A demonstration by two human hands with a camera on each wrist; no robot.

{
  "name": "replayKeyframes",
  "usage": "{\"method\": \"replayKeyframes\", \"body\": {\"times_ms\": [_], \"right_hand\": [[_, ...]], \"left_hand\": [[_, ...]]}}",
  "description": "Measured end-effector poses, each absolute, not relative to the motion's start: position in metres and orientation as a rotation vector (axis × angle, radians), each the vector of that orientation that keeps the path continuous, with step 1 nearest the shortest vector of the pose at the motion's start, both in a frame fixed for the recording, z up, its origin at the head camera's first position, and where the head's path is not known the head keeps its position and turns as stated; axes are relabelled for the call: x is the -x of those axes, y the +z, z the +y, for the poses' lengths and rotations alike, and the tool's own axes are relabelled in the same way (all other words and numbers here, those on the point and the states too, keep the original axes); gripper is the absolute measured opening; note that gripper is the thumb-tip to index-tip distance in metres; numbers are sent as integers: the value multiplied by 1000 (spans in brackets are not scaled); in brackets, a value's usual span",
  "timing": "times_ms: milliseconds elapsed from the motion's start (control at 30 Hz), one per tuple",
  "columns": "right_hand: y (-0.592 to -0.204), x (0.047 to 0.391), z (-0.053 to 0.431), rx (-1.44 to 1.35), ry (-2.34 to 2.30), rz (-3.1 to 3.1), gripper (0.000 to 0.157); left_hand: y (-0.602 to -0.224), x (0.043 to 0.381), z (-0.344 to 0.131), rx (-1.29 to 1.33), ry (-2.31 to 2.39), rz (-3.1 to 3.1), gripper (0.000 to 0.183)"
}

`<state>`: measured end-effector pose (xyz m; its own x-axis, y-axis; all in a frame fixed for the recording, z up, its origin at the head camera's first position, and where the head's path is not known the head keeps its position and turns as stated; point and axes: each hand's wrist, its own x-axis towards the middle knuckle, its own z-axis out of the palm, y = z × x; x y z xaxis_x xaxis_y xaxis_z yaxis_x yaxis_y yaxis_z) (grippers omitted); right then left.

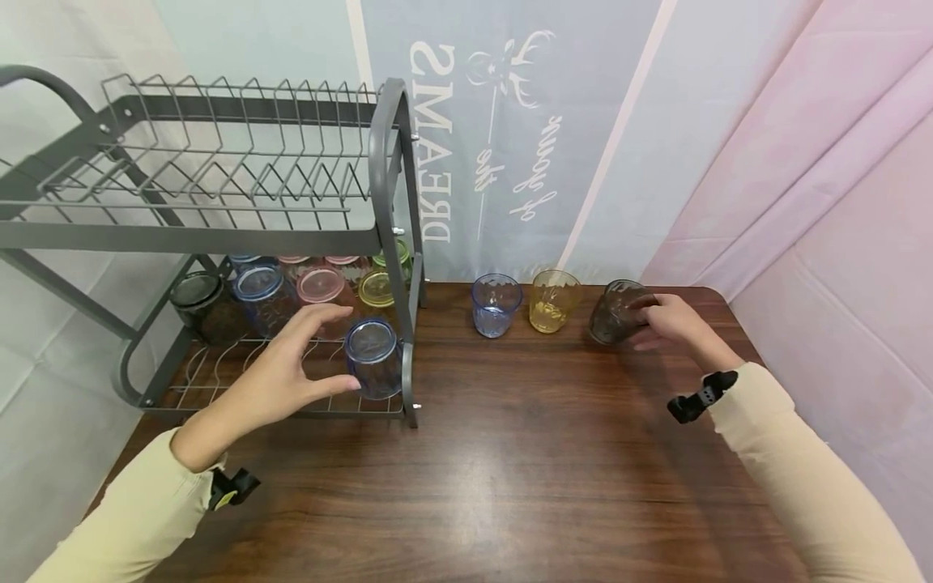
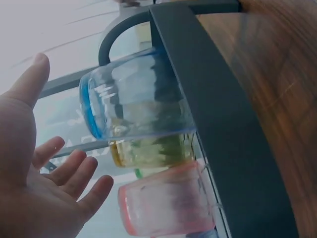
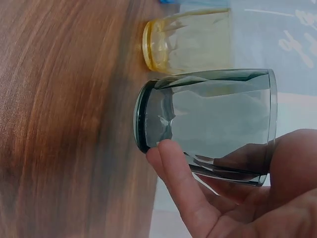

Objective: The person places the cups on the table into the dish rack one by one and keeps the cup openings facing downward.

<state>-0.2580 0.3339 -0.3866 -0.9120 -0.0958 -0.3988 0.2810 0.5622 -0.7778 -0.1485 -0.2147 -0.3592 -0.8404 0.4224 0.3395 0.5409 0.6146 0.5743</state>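
My right hand [image 1: 672, 322] grips a dark grey glass [image 1: 615, 314] by its side, at the back right of the table; the glass tilts. In the right wrist view, fingers [image 3: 181, 183] lie along the grey glass [image 3: 213, 124]. My left hand [image 1: 295, 368] is beside a blue-rimmed glass [image 1: 373, 356] that stands upside down on the rack's lower shelf. Its thumb and fingers are spread, and the left wrist view shows a gap between the hand [image 2: 54, 173] and the blue glass [image 2: 138, 99].
A blue glass [image 1: 496, 308] and a yellow glass [image 1: 552, 301] stand upright near the table's back edge. The grey two-tier dish rack [image 1: 291, 240] occupies the left side. Its lower shelf holds several upturned glasses, including a pink one [image 1: 321, 287] and a dark one [image 1: 207, 308].
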Motion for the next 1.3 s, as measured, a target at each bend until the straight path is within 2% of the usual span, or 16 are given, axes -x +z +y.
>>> {"method": "replayKeyframes", "body": {"times_ms": [333,700,867,1300], "right_hand": [[-368,244,331,-78,-1358,2373,56],[-349,229,319,24,-1308,2381,51],[-342,221,308,89,-1322,2389,48],[-330,197,268,229,-1445,2375,41]], "left_hand": [[-348,144,-220,841,-978,-2528,85],[-330,131,-211,886,-1021,-2316,43],[-326,125,-198,973,-1058,-2206,54],[-321,113,-161,1150,-1036,-2232,56]]}}
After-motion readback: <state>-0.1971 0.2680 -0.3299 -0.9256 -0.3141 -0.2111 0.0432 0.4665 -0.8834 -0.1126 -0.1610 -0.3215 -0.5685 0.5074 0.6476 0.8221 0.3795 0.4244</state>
